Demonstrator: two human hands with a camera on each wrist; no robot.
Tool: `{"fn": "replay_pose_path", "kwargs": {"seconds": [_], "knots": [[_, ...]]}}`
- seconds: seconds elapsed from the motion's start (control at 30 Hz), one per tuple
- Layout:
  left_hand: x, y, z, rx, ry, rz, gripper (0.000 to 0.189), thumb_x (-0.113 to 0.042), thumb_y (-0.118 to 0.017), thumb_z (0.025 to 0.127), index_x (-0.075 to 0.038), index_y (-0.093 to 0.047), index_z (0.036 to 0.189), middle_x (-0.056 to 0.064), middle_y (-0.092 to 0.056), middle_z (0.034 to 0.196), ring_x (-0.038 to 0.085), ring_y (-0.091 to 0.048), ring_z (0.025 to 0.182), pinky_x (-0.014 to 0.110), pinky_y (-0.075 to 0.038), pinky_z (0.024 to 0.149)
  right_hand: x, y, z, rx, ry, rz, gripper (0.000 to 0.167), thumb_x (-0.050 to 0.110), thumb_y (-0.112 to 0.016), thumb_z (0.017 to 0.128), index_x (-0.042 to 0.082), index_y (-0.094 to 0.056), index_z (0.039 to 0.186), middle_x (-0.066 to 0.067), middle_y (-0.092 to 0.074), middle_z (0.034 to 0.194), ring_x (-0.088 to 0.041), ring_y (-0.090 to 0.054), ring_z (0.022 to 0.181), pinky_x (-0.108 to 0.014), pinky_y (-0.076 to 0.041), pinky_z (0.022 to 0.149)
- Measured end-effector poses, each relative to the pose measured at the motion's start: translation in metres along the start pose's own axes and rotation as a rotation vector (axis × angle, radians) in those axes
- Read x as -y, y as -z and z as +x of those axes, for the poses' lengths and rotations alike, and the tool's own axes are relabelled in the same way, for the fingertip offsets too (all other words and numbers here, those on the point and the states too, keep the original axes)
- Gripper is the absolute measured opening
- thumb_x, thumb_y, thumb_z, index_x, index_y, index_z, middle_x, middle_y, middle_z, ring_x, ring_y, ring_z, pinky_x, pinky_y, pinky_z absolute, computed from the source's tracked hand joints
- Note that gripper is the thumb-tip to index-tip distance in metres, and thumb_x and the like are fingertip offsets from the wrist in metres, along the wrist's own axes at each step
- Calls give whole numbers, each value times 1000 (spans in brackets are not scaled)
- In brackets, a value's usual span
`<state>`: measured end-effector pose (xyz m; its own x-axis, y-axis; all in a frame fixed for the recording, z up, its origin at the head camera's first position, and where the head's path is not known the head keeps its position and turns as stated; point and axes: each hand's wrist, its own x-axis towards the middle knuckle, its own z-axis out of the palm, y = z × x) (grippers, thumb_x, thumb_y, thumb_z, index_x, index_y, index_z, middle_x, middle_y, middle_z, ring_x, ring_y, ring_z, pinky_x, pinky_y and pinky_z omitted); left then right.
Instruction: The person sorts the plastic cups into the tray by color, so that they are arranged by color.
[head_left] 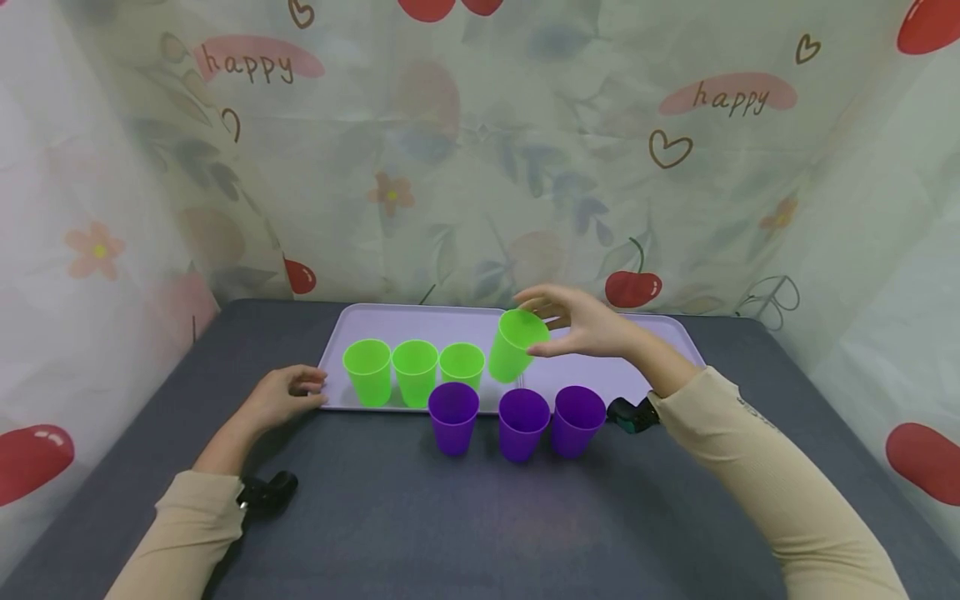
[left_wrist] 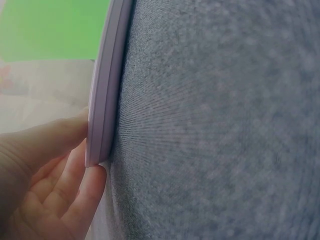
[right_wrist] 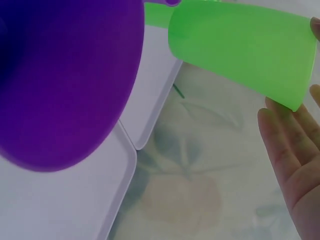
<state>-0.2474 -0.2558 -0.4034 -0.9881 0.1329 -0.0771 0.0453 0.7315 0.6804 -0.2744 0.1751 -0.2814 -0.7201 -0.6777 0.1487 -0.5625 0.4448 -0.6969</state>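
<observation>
My right hand point(head_left: 588, 325) grips a bright green cup point(head_left: 513, 350) near its rim, thumb on one side and fingers on the other. The cup tilts over the right end of the left lilac tray point(head_left: 420, 317). In the right wrist view, fingertips meet the green cup point(right_wrist: 240, 50) at its rim. Three more green cups point(head_left: 370, 375) stand in a row on that tray. At the tray's near left corner, my left hand point(head_left: 281, 396) pinches the edge. The left wrist view shows its thumb and fingers on the tray rim point(left_wrist: 102, 100).
Three purple cups point(head_left: 522, 425) stand upright on the dark grey table point(head_left: 420, 517), in front of the trays. A second lilac tray point(head_left: 600, 367) adjoins the first on the right. Behind the table hangs a patterned cloth point(head_left: 480, 208), with a thin wire point(head_left: 772, 296) at the right.
</observation>
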Motion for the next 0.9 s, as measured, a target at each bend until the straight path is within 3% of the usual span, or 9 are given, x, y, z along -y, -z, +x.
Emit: {"fn": "replay_pose_path", "kwargs": {"seconds": [0.57, 0.9], "knots": [[0, -2, 1, -16, -5, 11, 44, -19, -67, 85, 3, -55, 122, 24, -61, 120, 35, -58, 110, 49, -44, 93, -9, -8, 13, 90, -61, -2, 62, 13, -74, 78, 7, -46, 132, -16, -52, 133, -36, -54, 120, -47, -44, 99], [-1, -1, 1, -9, -1, 9, 45, -20, -66, 86, 3, -55, 123, 24, -60, 121, 36, -56, 111, 49, -44, 92, -13, -10, 21, 141, -92, -104, 63, 18, -75, 76, 10, -47, 132, -16, -56, 129, -35, -55, 116, -46, -47, 93]]}}
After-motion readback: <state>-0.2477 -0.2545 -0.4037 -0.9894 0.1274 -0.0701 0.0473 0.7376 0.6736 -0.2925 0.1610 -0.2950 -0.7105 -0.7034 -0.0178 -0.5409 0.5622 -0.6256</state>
